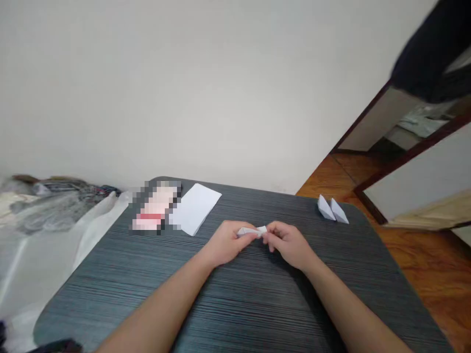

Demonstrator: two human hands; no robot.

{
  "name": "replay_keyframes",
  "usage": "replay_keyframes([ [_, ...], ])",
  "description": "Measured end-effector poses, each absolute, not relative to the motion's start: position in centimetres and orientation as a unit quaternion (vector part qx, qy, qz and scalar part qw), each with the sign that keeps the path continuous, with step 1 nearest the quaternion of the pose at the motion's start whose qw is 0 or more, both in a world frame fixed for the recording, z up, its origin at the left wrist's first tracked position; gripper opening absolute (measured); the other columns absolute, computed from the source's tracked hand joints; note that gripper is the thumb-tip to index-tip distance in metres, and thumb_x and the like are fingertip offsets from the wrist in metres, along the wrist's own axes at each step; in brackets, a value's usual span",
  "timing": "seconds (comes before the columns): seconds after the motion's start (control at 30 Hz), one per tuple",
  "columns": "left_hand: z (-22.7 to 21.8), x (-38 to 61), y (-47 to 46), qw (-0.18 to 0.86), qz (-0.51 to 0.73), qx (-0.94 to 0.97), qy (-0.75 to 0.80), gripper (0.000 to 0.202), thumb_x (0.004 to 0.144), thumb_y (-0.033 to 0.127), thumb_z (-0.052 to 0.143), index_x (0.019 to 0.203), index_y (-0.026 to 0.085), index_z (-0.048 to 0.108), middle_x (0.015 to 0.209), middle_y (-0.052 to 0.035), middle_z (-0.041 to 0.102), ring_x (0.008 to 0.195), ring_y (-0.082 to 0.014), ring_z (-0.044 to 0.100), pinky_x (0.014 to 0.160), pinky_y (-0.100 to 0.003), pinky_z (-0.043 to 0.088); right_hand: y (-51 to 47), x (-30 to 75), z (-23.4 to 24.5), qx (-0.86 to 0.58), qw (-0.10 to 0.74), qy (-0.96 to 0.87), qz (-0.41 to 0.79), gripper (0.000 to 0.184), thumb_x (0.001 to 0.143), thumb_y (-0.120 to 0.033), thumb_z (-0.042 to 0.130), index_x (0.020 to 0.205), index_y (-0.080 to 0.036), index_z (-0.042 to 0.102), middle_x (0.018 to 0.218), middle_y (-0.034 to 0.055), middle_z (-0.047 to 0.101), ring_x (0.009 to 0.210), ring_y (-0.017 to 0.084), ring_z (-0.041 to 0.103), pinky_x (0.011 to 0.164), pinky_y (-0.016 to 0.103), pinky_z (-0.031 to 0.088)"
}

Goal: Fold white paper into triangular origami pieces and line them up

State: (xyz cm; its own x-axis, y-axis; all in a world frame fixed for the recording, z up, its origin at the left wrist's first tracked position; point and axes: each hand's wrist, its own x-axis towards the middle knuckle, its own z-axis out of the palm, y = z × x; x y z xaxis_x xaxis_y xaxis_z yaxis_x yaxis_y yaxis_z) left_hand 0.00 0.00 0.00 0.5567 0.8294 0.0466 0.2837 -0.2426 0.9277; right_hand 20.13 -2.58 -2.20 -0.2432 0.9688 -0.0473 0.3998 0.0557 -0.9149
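A folded paper (246, 231) was pinched by the left hand (225, 244) and right hand (291, 246) toward twelve o'clock on the surface (243, 304); through uneven pulling, it could be torn or its creases skewed.

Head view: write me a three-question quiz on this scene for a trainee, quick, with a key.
1. How many folded white pieces lie near the far right corner of the dark table?
2. True or false: the left hand and the right hand both touch the small folded paper.
3. Fill the blank: the pixelated patch lies to the ____ of the flat white paper.

Key: 1. Two. 2. True. 3. Left.
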Motion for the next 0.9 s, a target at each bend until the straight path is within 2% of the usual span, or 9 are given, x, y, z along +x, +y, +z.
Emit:
replay_keyframes([
  [0.13,-0.2,0.0,0.0,0.501,0.272,0.717,0.400,0.023,0.083,0.033,0.050,0.092,0.017,0.064,0.055,0.0030,0.054,0.048,-0.0081,0.046,0.049,-0.019,0.034,-2.4,20.2,-2.3,-0.520,0.332,-0.646,0.449,0.016,0.087,-0.029,0.052,0.076,-0.017,0.057,0.062,-0.0014,0.058,0.053,0.010,0.052,0.055,0.022,0.040],
  [0.27,-0.5,0.1,0.1,0.524,0.274,0.688,0.420,0.033,0.081,0.033,0.053,0.111,0.018,0.055,0.051,0.0042,0.055,0.046,-0.0100,0.050,0.048,-0.019,0.038,-2.4,20.3,-2.6,-0.519,0.338,-0.647,0.444,0.014,0.086,-0.028,0.054,0.075,-0.018,0.055,0.061,-0.0018,0.057,0.053,0.011,0.052,0.054,0.022,0.040],
  [0.47,-0.8,0.2,0.3,0.552,0.272,0.674,0.407,0.031,0.081,0.033,0.054,0.109,0.019,0.057,0.055,0.0013,0.061,0.048,-0.0104,0.053,0.050,-0.019,0.040,-2.5,20.4,-2.8,-0.511,0.339,-0.654,0.443,0.013,0.085,-0.028,0.054,0.077,-0.018,0.055,0.063,-0.0013,0.058,0.053,0.011,0.052,0.053,0.022,0.040],
  [0.7,-0.8,0.2,0.2,0.565,0.271,0.670,0.397,0.024,0.081,0.032,0.054,0.096,0.016,0.062,0.054,0.0000,0.061,0.047,-0.0089,0.051,0.049,-0.018,0.039,-2.5,20.4,-2.0,-0.504,0.333,-0.669,0.433,0.017,0.087,-0.027,0.051,0.075,-0.017,0.056,0.062,-0.0001,0.061,0.056,0.012,0.056,0.058,0.023,0.042],
  [0.9,-0.6,0.3,0.3,0.579,0.264,0.667,0.389,0.026,0.081,0.037,0.055,0.090,0.014,0.064,0.053,-0.0007,0.060,0.046,-0.0086,0.049,0.047,-0.018,0.037,-2.7,20.2,-1.4,-0.509,0.316,-0.676,0.428,0.018,0.087,-0.027,0.052,0.073,-0.017,0.056,0.061,0.0003,0.062,0.055,0.012,0.057,0.056,0.023,0.043],
])
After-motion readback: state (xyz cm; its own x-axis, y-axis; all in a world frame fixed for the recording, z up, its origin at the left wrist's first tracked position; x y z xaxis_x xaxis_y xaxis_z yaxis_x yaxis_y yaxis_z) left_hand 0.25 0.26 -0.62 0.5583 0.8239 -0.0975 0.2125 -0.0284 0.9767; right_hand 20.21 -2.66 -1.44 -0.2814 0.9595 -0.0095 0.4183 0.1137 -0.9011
